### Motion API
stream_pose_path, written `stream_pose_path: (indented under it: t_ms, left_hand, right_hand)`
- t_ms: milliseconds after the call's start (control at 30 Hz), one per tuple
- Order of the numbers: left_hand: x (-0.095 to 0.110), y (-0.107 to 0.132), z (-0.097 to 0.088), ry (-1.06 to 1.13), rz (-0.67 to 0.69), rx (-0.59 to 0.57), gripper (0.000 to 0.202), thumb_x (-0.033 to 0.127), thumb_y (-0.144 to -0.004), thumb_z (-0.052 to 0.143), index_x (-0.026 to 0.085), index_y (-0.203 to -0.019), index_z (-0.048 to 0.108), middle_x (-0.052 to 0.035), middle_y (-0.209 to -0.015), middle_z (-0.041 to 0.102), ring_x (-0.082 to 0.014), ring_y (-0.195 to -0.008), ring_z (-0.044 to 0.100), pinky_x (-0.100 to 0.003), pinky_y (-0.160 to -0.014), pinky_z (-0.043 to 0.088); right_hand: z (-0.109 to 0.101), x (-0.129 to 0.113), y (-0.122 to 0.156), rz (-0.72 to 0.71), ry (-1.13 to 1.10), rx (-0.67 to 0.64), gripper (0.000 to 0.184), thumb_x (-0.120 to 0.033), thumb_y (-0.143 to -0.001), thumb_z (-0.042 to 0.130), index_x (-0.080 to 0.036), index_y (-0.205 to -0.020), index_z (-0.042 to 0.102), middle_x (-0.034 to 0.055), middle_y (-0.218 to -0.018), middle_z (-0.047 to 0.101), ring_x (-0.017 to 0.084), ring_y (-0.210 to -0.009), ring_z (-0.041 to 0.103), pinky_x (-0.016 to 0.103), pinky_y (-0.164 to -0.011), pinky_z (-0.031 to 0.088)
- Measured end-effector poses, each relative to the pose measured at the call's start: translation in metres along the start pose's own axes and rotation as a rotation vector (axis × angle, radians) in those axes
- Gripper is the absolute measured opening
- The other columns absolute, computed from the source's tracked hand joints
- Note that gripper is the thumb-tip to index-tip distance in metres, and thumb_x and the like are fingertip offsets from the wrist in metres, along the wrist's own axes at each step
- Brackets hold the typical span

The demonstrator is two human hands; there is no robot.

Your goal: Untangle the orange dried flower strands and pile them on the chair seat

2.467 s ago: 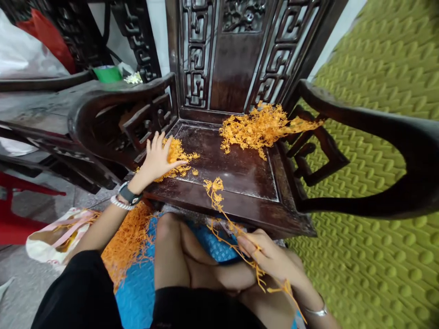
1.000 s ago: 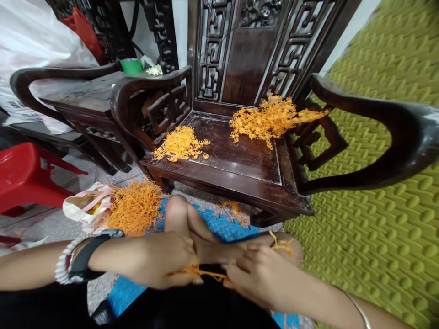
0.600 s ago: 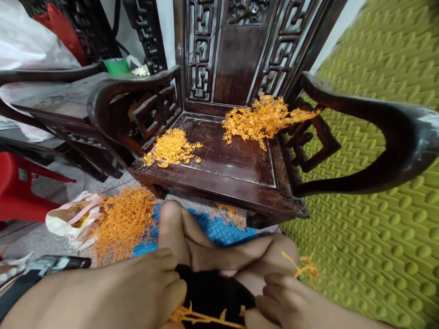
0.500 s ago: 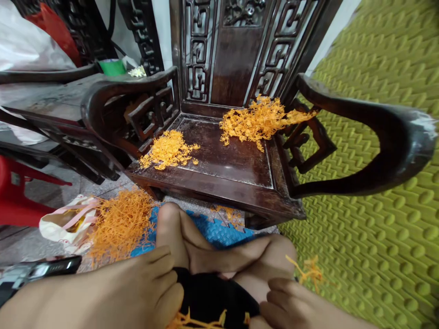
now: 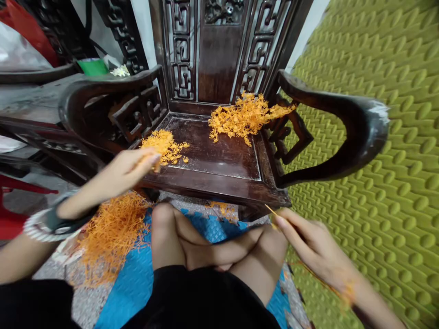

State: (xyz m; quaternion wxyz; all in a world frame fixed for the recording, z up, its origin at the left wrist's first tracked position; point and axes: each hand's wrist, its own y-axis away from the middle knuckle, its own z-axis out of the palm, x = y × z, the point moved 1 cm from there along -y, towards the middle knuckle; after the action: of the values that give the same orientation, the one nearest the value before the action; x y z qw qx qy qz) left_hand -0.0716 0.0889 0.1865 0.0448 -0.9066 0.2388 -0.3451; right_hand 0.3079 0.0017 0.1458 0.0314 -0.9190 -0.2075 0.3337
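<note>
My left hand [image 5: 132, 169] is over the front left of the wooden chair's seat, beside a small pile of curly orange plastic-looking pieces [image 5: 164, 142]. Its fingers are pinched together; blur hides what is between them. My right hand [image 5: 308, 240], at the right of my knee, grips a thin orange strand [image 5: 270, 209] between thumb and fingers. More of the strand trails under the wrist, where an orange tuft [image 5: 348, 292] hangs, blurred. A larger heap of branching orange sprigs [image 5: 240, 118] lies at the back right of the seat.
The dark carved chair [image 5: 219, 186] stands before my crossed legs, with curved armrests on both sides. Left on the floor lies a big tangle of orange strands [image 5: 111, 233]. A blue mat [image 5: 133, 283] is under me, a yellow-green textured surface [image 5: 394, 205] at right.
My left hand has risen from my lap to the small pile on the seat. The right hand has moved forward and right, now with a strand showing. The view has shifted slightly.
</note>
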Motion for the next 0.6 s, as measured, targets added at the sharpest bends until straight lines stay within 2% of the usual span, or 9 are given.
stream_pose_path:
  t_ms: [100, 133, 200, 333, 467, 533, 600]
  left_hand:
    - [0.018, -0.010, 0.046, 0.110, 0.163, -0.220, 0.038, 0.037, -0.100, 0.029, 0.016, -0.079, 0.054, 0.0002, -0.074, 0.054, -0.0126, -0.067, 0.049, -0.024, -0.067, 0.039]
    - [0.021, -0.009, 0.055, 0.135, 0.179, -0.252, 0.038, 0.038, -0.100, 0.029, 0.016, -0.080, 0.053, -0.0001, -0.074, 0.054, -0.0125, -0.066, 0.049, -0.024, -0.066, 0.040]
    - [0.021, -0.003, 0.061, 0.140, 0.182, -0.252, 0.037, 0.040, -0.100, 0.031, 0.016, -0.081, 0.053, -0.0005, -0.074, 0.054, -0.0125, -0.066, 0.048, -0.024, -0.065, 0.040]
    - [0.003, 0.025, 0.045, 0.136, 0.062, -0.094, 0.038, 0.040, -0.100, 0.031, 0.016, -0.084, 0.056, -0.0015, -0.075, 0.057, -0.0132, -0.068, 0.051, -0.024, -0.067, 0.041]
    - [-0.016, 0.068, 0.022, 0.102, -0.092, 0.126, 0.037, 0.041, -0.098, 0.036, 0.017, -0.078, 0.057, -0.0008, -0.070, 0.057, -0.0128, -0.061, 0.048, -0.024, -0.061, 0.041]
    - [-0.021, 0.090, 0.014, 0.120, -0.163, 0.229, 0.039, 0.043, -0.097, 0.035, 0.018, -0.080, 0.059, -0.0013, -0.068, 0.057, -0.0136, -0.059, 0.047, -0.025, -0.058, 0.040]
    - [-0.023, 0.107, 0.011, 0.184, -0.243, 0.329, 0.042, 0.047, -0.098, 0.034, 0.018, -0.083, 0.062, -0.0010, -0.063, 0.053, -0.0141, -0.056, 0.045, -0.026, -0.054, 0.039]
  right_hand:
    - [0.027, -0.003, -0.028, 0.015, -0.052, -0.002, 0.027, -0.037, -0.099, 0.039, -0.020, -0.090, 0.057, -0.0015, -0.064, 0.055, 0.013, -0.054, 0.051, 0.025, -0.054, 0.039]
    - [0.036, -0.005, -0.036, 0.004, -0.086, 0.000, 0.027, -0.038, -0.099, 0.039, -0.019, -0.093, 0.058, -0.0021, -0.063, 0.054, 0.012, -0.053, 0.050, 0.024, -0.054, 0.038]
    - [0.052, -0.011, -0.049, -0.011, -0.168, -0.021, 0.027, -0.038, -0.099, 0.040, -0.019, -0.099, 0.058, -0.0033, -0.063, 0.052, 0.011, -0.053, 0.046, 0.023, -0.053, 0.037]
    - [0.072, -0.029, -0.069, -0.078, -0.397, -0.088, 0.028, -0.037, -0.099, 0.043, -0.018, -0.093, 0.061, -0.0009, -0.070, 0.055, 0.011, -0.061, 0.051, 0.023, -0.058, 0.041]
    - [0.099, -0.049, -0.097, -0.140, -0.504, 0.004, 0.027, -0.037, -0.094, 0.052, -0.018, -0.088, 0.071, 0.0041, -0.082, 0.060, 0.017, -0.079, 0.057, 0.029, -0.073, 0.046]
    - [0.130, -0.062, -0.119, -0.121, -0.581, 0.062, 0.026, -0.038, -0.093, 0.053, -0.019, -0.092, 0.072, 0.0045, -0.084, 0.062, 0.018, -0.079, 0.057, 0.032, -0.075, 0.047]
    - [0.174, -0.083, -0.143, -0.099, -0.699, 0.082, 0.029, -0.040, -0.096, 0.047, -0.020, -0.100, 0.069, 0.0059, -0.095, 0.066, 0.019, -0.084, 0.059, 0.034, -0.079, 0.049]
